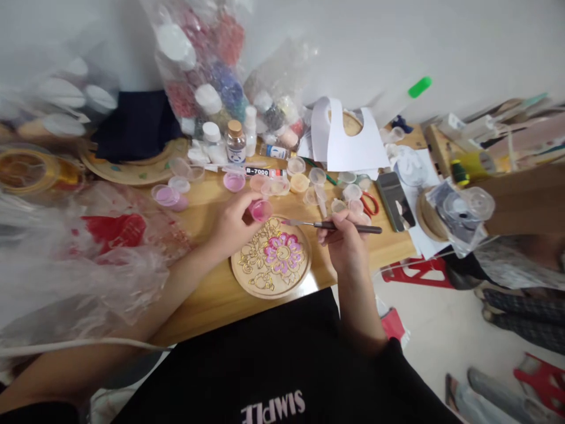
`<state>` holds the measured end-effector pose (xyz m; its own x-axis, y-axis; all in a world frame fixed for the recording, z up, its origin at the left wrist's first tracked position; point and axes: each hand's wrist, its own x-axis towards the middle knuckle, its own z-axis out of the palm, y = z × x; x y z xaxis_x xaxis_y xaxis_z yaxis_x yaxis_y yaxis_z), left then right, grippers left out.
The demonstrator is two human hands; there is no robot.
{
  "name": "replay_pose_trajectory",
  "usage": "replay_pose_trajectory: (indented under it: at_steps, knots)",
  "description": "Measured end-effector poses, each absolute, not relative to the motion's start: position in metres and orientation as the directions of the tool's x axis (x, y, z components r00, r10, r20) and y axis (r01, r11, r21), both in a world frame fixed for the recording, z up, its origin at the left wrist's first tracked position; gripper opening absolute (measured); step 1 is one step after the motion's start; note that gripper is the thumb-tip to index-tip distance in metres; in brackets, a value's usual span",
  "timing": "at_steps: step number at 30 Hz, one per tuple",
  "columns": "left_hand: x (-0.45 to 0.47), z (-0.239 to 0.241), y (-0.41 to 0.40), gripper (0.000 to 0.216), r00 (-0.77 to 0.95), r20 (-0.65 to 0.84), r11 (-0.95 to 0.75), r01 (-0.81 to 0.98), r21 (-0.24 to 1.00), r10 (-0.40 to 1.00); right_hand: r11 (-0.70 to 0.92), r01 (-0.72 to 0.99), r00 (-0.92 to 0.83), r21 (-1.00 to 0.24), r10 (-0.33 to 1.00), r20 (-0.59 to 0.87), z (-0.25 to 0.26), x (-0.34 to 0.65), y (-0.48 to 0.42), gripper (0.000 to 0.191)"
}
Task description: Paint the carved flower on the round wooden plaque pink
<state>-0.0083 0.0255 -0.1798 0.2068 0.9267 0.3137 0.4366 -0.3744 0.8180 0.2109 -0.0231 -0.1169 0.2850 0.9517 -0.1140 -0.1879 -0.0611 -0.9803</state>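
Note:
My left hand [236,221] grips a small cup of dark pink colour [261,211], tilted above the far edge of a round wooden board [242,281]. In my right hand [346,238] is a palette knife [348,227] with a dark handle. Its thin blade points left towards the cup, and its tip carries some pink. Gold outlines of flowers and leaves cover the board. One flower [283,252] has pink and lilac petals; the other shapes show bare wood inside their gold lines.
Several small cups surround a B-7000 glue tube [265,172] behind the board. Bottles and bagged coloured material stand by the wall. A phone [394,202] and orange-handled scissors [369,204] lie right. Crumpled plastic [83,277] covers the left side. Other people's legs show at lower right.

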Motion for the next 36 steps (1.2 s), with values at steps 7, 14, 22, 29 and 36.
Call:
replay_pose_trajectory:
  at_steps: [7,14,22,29,36]
  knots:
    - [-0.01,-0.183,0.028,0.022,0.185,0.383,-0.425,0.408,0.808,0.905,-0.07,0.013,0.498,-0.997,0.865,-0.054,-0.117,0.239,-0.076,0.025]
    - [-0.011,-0.183,0.03,0.021,0.204,0.365,-0.418,0.414,0.809,0.909,-0.118,0.237,0.483,-0.964,0.876,0.011,-0.118,0.237,-0.089,0.027]
    - [-0.01,-0.183,0.028,0.021,0.202,0.367,-0.419,0.425,0.803,0.908,-0.072,0.5,0.333,-0.863,0.936,0.115,-0.101,0.23,-0.088,0.029]
    - [-0.01,-0.182,0.028,0.021,0.198,0.346,-0.399,0.425,0.813,0.917,-0.057,0.551,0.295,-0.832,0.947,0.131,-0.103,0.231,-0.092,0.024]
    - [-0.009,-0.182,0.028,0.021,0.195,0.332,-0.384,0.415,0.825,0.923,-0.045,0.563,0.291,-0.825,0.945,0.147,-0.103,0.232,-0.093,0.021]
